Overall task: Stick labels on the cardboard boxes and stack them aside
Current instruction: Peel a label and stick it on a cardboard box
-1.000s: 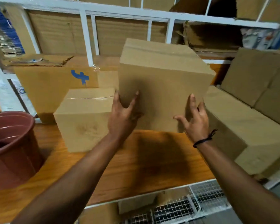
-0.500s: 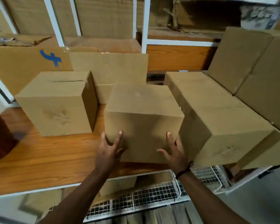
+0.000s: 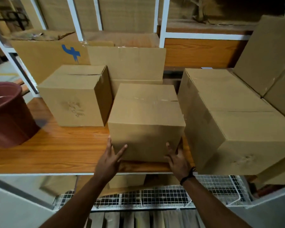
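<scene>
A plain cardboard box point(image 3: 146, 119) stands on the wooden shelf point(image 3: 56, 150), between a similar box point(image 3: 76, 96) on its left and a larger box point(image 3: 229, 120) on its right. My left hand point(image 3: 110, 159) touches the middle box's lower left front corner with straight, spread fingers. At the lower right corner, my right hand point(image 3: 177, 159) rests against the front face, fingers straight; a black band sits on that wrist. No label shows on any box face.
A dark red plastic bucket point(image 3: 8, 114) stands at the shelf's left end. A flat carton with a blue mark point(image 3: 49, 58) leans behind the boxes. More cartons point(image 3: 270, 51) pile up at the right. A white wire basket point(image 3: 163, 196) lies below the shelf edge.
The box was held up in the air a second ago; it has come down and now stands on the shelf between the two other boxes. Both hands slid to its lower front corners.
</scene>
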Demonstrator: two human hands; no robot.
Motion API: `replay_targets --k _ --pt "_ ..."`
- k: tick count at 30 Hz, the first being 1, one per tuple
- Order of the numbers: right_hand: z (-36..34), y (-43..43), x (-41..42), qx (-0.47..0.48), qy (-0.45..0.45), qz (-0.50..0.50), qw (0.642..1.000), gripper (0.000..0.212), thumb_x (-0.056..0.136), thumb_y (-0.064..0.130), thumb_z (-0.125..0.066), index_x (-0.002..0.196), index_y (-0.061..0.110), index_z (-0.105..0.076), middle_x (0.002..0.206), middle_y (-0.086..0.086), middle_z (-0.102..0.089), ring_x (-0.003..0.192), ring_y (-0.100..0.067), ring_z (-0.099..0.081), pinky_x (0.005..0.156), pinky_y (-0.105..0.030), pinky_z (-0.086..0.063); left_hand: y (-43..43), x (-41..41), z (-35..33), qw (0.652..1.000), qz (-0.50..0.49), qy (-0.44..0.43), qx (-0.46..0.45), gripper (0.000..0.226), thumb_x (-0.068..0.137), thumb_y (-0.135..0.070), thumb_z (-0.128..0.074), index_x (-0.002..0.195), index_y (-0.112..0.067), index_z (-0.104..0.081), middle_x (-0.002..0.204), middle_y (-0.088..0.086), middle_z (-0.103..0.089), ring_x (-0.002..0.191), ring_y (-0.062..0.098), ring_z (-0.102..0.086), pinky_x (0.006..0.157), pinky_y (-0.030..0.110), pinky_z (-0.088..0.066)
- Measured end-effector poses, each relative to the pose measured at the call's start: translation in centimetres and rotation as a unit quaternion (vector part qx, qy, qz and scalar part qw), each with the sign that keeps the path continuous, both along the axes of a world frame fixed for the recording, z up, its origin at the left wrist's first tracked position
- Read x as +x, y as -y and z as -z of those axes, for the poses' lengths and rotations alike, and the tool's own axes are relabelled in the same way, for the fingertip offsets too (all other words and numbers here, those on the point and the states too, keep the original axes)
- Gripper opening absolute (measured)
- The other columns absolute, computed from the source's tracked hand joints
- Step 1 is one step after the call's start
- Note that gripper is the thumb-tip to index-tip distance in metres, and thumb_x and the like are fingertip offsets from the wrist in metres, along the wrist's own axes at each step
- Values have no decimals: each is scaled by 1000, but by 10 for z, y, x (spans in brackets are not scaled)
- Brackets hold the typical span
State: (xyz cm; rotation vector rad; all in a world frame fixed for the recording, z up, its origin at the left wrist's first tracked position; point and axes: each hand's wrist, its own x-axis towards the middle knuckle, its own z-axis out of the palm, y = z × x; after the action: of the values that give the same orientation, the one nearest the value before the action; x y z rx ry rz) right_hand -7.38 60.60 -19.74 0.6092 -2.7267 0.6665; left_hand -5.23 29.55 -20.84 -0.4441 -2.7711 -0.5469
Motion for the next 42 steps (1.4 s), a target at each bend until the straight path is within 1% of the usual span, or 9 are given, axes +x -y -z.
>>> replay_targets --k 2,4,7,10,16,21,28,33,42 --pt "12 -4 2 -57 4 33 998 130 67 16 -87 146 52 10 159 1 -3 99 -39 -66 71 -36 -57 7 1 4 999 7 26 38 102 71 -20 -86 150 -42 -25 161 27 6 133 54 -38 71 48 -59" --pt "19 -5 4 -71 -47 69 994 115 75 19 -81 143 59 3 157 11 25 107 -42 -61 73 -36 -57 14 -1 7 999 -1 30 37 98 76 -23 -82 150 -45 -22 162 21 16 139 52 -28 78 51 -57" --pt "11 3 -1 -64 -7 68 996 109 82 28 -74 135 68 12 159 -10 8 122 -42 -51 86 -44 -54 16 -11 -1 997 20 66 27 102 81 -30 -78 148 -58 -6 161 19 19 142 50 -22 96 50 -48" --pt "-6 18 -5 -60 8 89 994 109 85 29 -72 124 76 18 148 -27 -27 123 -42 -48 95 -48 -47 11 -23 -10 997 36 69 20 105 87 -33 -71 138 -71 13 160 22 -2 139 42 -36 104 47 -45" --pt "-65 26 -13 -129 -11 139 982 96 77 38 -75 146 52 -9 138 -25 -47 118 -40 -54 92 -50 -52 11 -39 -46 996 23 47 73 81 88 -60 -57 148 -60 -3 156 26 -16 129 39 -47 95 45 -53" --pt "-137 26 -32 -141 -19 221 965 80 75 52 -74 139 47 -27 144 -13 -47 123 -29 -54 103 -40 -41 1 -57 -121 987 -4 49 153 69 90 -54 -60 144 -57 -17 161 15 -15 141 25 -31 113 40 -29" --pt "-209 27 -46 -149 9 249 957 68 73 62 -70 135 39 -51 128 4 -63 107 -18 -60 86 -33 -52 20 -95 -204 966 -5 118 231 60 82 -43 -74 136 -53 -49 136 -5 -60 115 30 -60 94 39 -48" --pt "-211 33 -54 -159 88 259 949 68 71 65 -71 132 37 -56 132 8 -60 114 -14 -57 80 -26 -46 28 -116 -209 954 -3 195 226 59 71 -53 -75 127 -57 -55 139 -4 -58 122 21 -56 105 45 -45" --pt "-199 38 -80 -208 193 245 927 67 74 50 -77 133 27 -56 141 0 -52 129 -20 -47 103 -39 -39 29 -150 -191 937 21 271 218 62 69 -54 -70 130 -47 -58 141 -8 -56 133 19 -48 111 50 -37"
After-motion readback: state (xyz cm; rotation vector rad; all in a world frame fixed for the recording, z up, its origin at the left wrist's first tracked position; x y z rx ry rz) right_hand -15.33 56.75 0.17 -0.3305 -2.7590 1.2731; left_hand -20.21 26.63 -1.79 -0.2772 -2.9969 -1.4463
